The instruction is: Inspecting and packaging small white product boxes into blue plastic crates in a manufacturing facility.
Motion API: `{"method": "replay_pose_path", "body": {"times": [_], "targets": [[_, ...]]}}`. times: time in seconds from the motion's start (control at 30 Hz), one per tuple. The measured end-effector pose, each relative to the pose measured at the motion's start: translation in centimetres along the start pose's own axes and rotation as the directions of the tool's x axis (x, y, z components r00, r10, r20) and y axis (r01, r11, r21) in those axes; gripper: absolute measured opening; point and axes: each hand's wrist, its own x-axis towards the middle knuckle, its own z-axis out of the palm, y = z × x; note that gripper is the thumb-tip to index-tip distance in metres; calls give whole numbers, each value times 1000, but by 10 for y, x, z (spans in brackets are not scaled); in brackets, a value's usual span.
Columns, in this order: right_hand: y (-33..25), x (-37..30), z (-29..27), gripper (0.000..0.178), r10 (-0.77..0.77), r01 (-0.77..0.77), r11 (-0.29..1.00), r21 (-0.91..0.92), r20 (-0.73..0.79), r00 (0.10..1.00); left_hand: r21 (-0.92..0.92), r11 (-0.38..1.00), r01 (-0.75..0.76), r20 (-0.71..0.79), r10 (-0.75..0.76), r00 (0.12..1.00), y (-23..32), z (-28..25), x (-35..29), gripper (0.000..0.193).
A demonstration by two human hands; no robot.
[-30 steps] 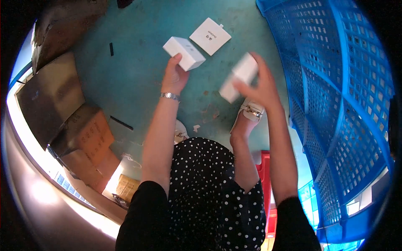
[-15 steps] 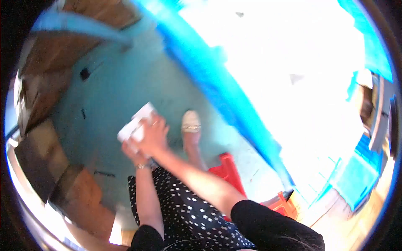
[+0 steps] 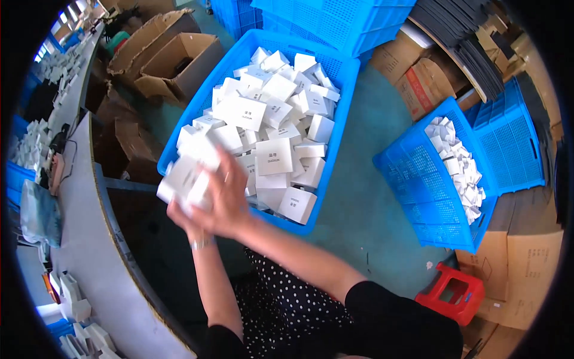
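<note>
Both of my hands are closed around a small cluster of white cardboard boxes point(image 3: 179, 179), blurred by motion. My left hand point(image 3: 186, 220) grips them from below at the near side, a bracelet showing at its wrist. Against their right side presses my right hand point(image 3: 230, 194), with a ring on one finger. The boxes are held over the near left corner of a large blue plastic crate point(image 3: 293, 226), which is heaped with loose white boxes point(image 3: 274, 157) of the same kind. How many boxes I hold cannot be made out.
A long grey table point(image 3: 101, 239) runs along the left, with white boxes on it. Open brown cartons point(image 3: 179, 60) stand beyond. At right are a tilted blue crate point(image 3: 412, 185) of white pieces and a red plastic stool point(image 3: 439, 296). More blue crates point(image 3: 335, 24) stand behind.
The view has swung from floor and an overexposed area to the crate of boxes, now in front of me. My hands still hold white boxes, now at the crate's near left corner.
</note>
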Motion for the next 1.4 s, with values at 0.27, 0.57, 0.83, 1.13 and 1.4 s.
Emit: {"method": "replay_pose_path", "body": {"times": [0.27, 0.57, 0.83, 1.13, 1.4], "targets": [[222, 47, -106, 71, 340, -383, 825, -416, -177, 924, 936, 310, -167, 93, 242, 966, -59, 56, 81, 79], [202, 1, -75, 107, 434, -296, 755, -585, 107, 894, 911, -344, -228, 287, 130, 949, -110, -2, 76, 113], [272, 119, -47, 110, 458, -408, 829, -382, 46, 888, 899, -294, -323, 351, 46, 935, -147, 77, 143, 112], [351, 183, -24, 98, 439, -412, 751, -516, -76, 895, 846, -476, -241, 232, -79, 969, -202, 149, 228, 95], [448, 259, -45, 75, 373, -423, 801, -425, -198, 906, 774, -423, -471, 567, 132, 813, -269, 139, 292, 91]]}}
